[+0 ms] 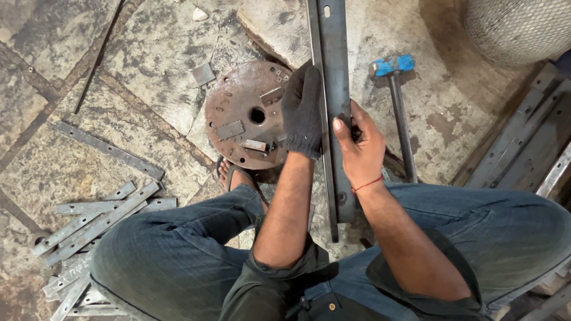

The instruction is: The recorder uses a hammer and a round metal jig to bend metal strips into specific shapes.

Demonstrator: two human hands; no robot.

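We see no packages, labels, signs or screens anywhere in this view.

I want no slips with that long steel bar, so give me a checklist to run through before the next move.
1. Left hand, in a dark glove, grips the bar: ok.
2. Right hand on the bar: ok, but bare, no glove: not ok.
3. Bar lies across the round rusty plate: cannot tell, it passes beside its edge.
4. Hammer lies on the floor, clear of the hands: ok.
5. Sandalled foot near the plate, toes open: not ok.
6. Loose metal strips apart from the bar: ok.
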